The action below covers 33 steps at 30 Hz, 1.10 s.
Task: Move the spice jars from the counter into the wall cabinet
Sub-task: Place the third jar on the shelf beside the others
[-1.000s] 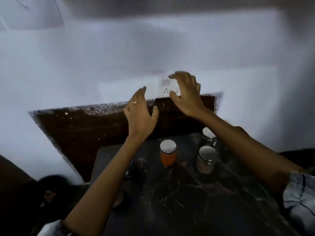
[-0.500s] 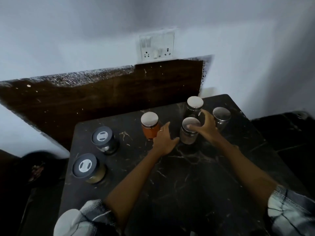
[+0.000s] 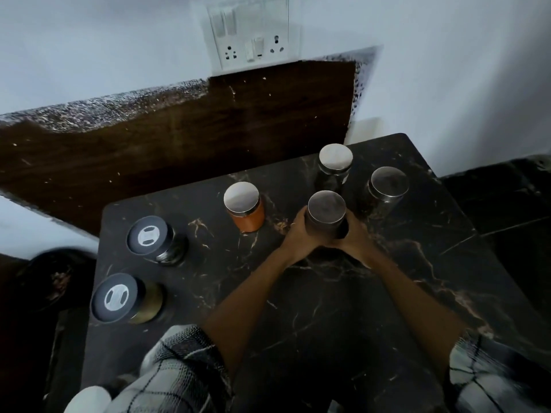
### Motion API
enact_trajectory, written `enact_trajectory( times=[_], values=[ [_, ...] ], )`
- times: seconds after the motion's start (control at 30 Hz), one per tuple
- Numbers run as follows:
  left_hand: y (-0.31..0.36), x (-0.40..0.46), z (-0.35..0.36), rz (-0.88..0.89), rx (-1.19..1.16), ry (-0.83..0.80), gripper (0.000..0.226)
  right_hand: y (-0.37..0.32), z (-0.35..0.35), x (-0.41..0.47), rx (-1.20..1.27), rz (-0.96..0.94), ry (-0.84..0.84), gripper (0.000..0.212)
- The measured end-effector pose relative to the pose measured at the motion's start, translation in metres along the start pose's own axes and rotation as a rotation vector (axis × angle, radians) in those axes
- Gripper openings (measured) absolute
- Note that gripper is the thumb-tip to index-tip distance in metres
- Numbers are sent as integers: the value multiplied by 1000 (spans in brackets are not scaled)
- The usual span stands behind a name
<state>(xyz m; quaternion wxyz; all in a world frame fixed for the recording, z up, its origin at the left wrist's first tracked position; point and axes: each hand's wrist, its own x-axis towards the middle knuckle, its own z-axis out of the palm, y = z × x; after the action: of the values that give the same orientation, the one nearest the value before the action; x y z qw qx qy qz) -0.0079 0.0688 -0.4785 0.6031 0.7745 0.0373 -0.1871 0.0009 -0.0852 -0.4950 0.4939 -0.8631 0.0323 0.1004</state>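
Both hands clasp one jar on the bench.

The left hand (image 3: 293, 234) and right hand (image 3: 356, 238) wrap round a steel-lidded jar (image 3: 326, 213) from either side; it stands upright, long axis vertical, lid facing up, on the dark marble bench (image 3: 328, 308). An orange jar (image 3: 246, 208) stands just left (also upright); two more steel-lidded jars (image 3: 335, 166) stand behind and to the right.

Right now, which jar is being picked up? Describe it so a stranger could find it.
On the dark marble counter, find the four steel-lidded jars at its far right. The gripped jar is the nearest one, the only jar with the left hand and right hand wrapped around it.
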Motion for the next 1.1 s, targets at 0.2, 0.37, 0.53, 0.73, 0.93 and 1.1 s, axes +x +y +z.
enact_trajectory(
  times=[0.2, 0.37, 0.53, 0.73, 0.93, 1.1],
  values=[
    [-5, 6, 8, 26, 18, 59, 83, 4, 7, 6, -29, 19, 29, 90],
    [3, 0, -4, 81, 34, 94, 78, -12, 6, 1, 95, 16, 13, 89],
    [31, -17, -35, 175, 50, 134, 71, -53, 4, -5, 132, -78, -11, 85],
    [82, -47, -81, 313, 42, 260, 53, -125, 5, -19, 188, -237, 26, 71],
    [142, -101, -134, 513, 23, 350, 38, -215, 3, -52, 232, -453, 87, 79],
    [183, -154, -172, 588, 53, 422, 55, -278, 10, -80, 235, -563, 155, 80]
  ],
)
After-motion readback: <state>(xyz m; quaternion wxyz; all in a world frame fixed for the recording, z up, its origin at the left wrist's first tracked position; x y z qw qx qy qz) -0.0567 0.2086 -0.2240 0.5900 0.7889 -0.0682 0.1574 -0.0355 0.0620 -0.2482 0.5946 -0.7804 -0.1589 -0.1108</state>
